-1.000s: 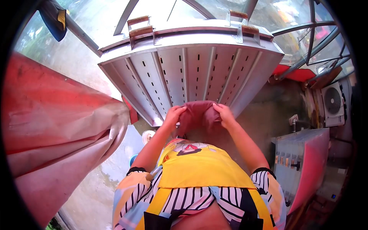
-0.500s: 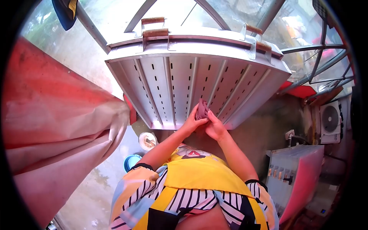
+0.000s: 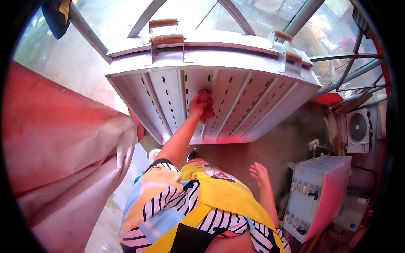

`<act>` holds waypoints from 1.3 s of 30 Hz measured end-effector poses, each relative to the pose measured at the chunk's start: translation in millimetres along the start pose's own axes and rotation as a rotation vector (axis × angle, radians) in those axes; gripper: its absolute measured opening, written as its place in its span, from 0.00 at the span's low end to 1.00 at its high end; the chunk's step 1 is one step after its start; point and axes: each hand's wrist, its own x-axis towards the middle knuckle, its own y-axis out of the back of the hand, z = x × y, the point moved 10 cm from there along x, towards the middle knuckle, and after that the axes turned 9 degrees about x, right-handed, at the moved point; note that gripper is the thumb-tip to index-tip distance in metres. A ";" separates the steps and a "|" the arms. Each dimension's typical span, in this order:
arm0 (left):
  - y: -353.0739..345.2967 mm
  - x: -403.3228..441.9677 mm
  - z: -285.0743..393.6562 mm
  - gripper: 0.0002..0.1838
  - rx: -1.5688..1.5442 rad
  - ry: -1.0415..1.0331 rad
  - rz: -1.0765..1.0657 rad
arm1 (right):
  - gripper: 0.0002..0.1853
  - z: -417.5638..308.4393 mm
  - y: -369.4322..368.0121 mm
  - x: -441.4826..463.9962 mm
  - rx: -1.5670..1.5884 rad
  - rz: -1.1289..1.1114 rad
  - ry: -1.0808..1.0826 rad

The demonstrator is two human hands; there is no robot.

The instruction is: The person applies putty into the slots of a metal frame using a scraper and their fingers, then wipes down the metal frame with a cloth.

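Note:
My left hand (image 3: 196, 106) is closed on a dark red cloth (image 3: 206, 110) and holds it against a slotted metal tray (image 3: 171, 88). This tray is propped up with its ribbed, perforated face toward me. Part of the cloth hangs below my fingers. My right hand (image 3: 259, 174) is away from the tray, low at my right side, with its fingers apart and nothing in them. Wooden handles (image 3: 168, 39) stick out from the tray's top edge and from a second metal piece behind it.
A red and whitish tarp (image 3: 67, 156) hangs at the left. Metal frame bars (image 3: 90, 36) stand behind the tray. To the right are a metal box with several valves (image 3: 312, 194) and a fan unit (image 3: 358, 126). The floor looks wet.
My left hand has moved up and left with the cloth onto the tray's face. My right hand has let go of the cloth and dropped to my right side.

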 end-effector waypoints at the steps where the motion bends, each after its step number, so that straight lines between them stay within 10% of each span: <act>1: -4.1 8.7 -3.3 0.28 0.002 -0.002 -0.028 | 0.22 17.9 22.1 -4.0 0.029 0.078 -0.036; 7: -19.0 17.6 8.7 0.24 -0.265 0.072 -0.387 | 0.21 63.8 52.6 -21.8 0.137 0.170 -0.127; 16: 35.3 -18.6 147.3 0.21 -0.779 -0.087 -0.193 | 0.24 -12.7 -26.5 0.9 -0.245 -0.079 0.103; 26: 3.7 -6.4 -2.8 0.25 -0.039 0.017 -0.310 | 0.20 54.3 47.0 2.7 -0.250 0.067 -0.079; 39: 43.1 -11.1 145.4 0.22 -0.301 -0.245 0.000 | 0.20 50.6 58.6 -4.2 -0.277 0.079 -0.013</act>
